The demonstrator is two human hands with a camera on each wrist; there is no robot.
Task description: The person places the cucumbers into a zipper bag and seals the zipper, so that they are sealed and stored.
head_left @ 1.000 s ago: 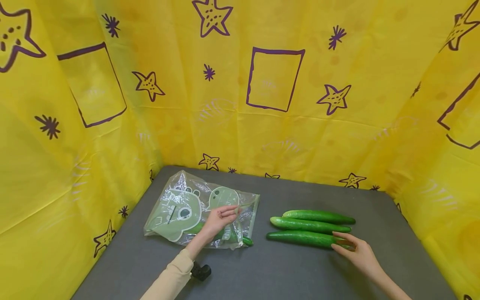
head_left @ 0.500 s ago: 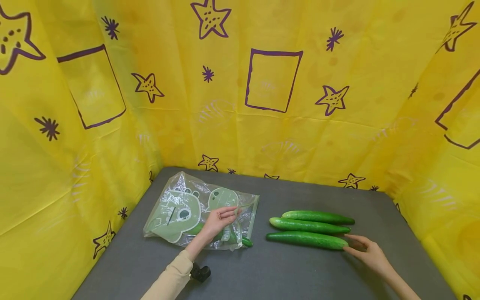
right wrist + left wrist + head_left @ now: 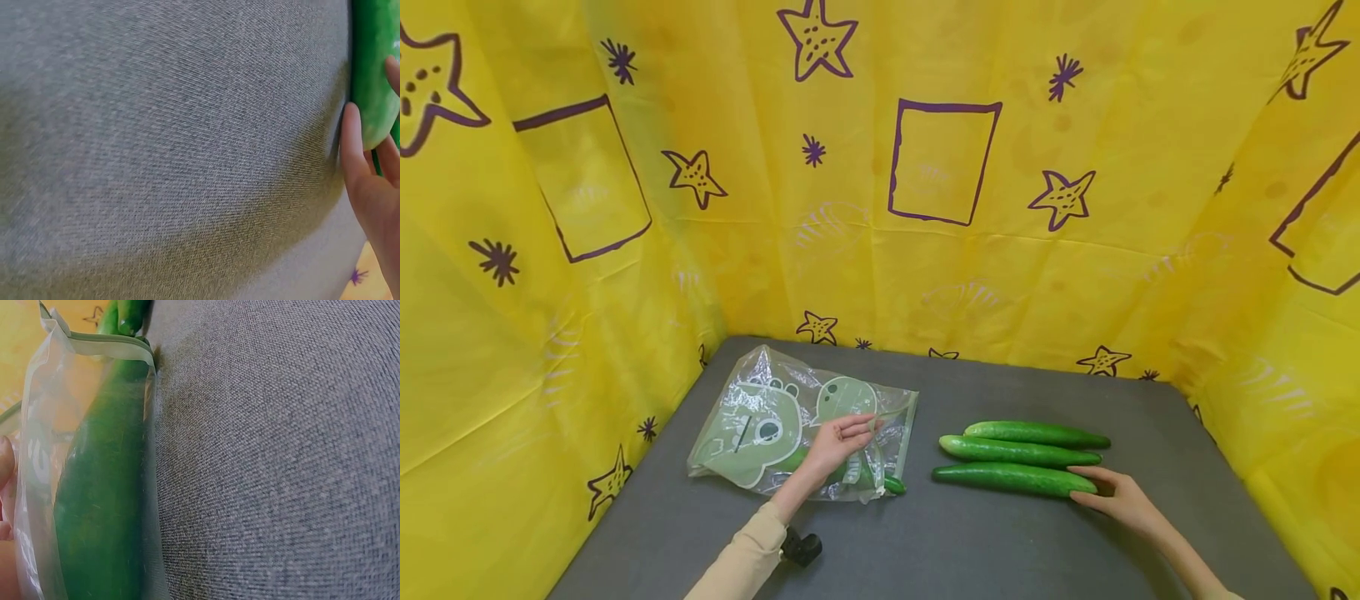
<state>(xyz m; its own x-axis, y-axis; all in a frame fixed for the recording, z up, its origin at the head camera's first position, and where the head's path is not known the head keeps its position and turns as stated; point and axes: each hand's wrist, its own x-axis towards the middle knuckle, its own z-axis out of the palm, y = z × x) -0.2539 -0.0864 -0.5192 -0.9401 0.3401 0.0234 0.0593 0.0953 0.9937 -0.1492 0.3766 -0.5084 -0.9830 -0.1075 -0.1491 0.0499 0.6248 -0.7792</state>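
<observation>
My left hand (image 3: 833, 443) pinches the upper layer of a clear plastic bag (image 3: 718, 433) with green cartoon prints, near its open end. Inside the bag lies a cucumber (image 3: 103, 500), seen through the plastic in the left wrist view; its tip (image 3: 895, 485) shows at the bag's mouth. To the right, three cucumbers lie side by side on the table. At the right end of the front cucumber (image 3: 1000, 477) is my right hand (image 3: 1123, 502), thumb and fingers around that end. In the right wrist view the fingertips (image 3: 353, 122) are right at the pale cucumber end.
The middle cucumber (image 3: 1018, 451) and the back cucumber (image 3: 1037, 432) lie close behind the front one. A grey cloth-covered table (image 3: 970, 550) bears everything. Yellow curtains (image 3: 955, 275) with star drawings enclose it. A black device (image 3: 803, 548) sits by my left wrist.
My right hand slid right to the tip of the front cucumber, then came back left a little around its end. The left hand, bag and cucumbers have stayed in place.
</observation>
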